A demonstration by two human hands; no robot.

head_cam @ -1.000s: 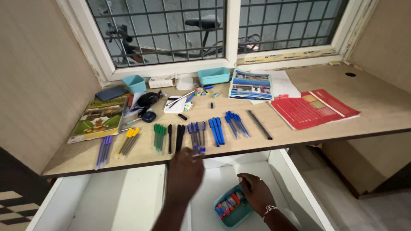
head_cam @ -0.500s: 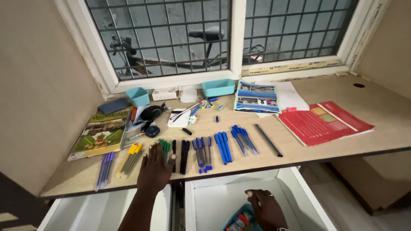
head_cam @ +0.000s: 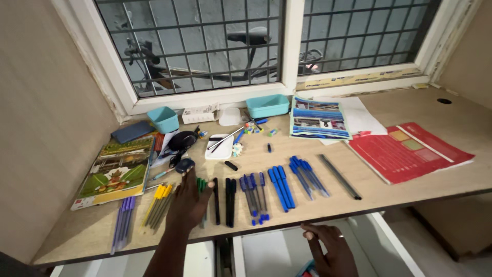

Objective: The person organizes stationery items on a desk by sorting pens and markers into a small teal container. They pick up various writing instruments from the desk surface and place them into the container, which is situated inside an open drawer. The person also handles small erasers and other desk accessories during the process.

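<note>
Left hand [head_cam: 188,201]: mine, lying palm down on the table [head_cam: 400,197]; its fingers [head_cam: 204,189] are spread flat over the green pens [head_cam: 202,185], pressing on them, not pinching anything
Right hand [head_cam: 333,250]: lower, at the table's front edge above the open drawer [head_cam: 266,251]; fingers loosely curled, holding nothing that I can see
Green pens: a small bunch mostly hidden under my left hand, between the yellow pens [head_cam: 158,203] and the black pens [head_cam: 224,194]
Neighbouring rows: purple pens [head_cam: 122,221] far left; blue pens [head_cam: 282,185] to the right, all sorted by colour
Step in hand: I judge I am covering the green bunch to gather it
Next move calls for: closing my fingers round all the green pens together; keeping clear of the yellow and black ones just beside them
Teal tray [head_cam: 307,269]: only a corner shows in the drawer
</note>
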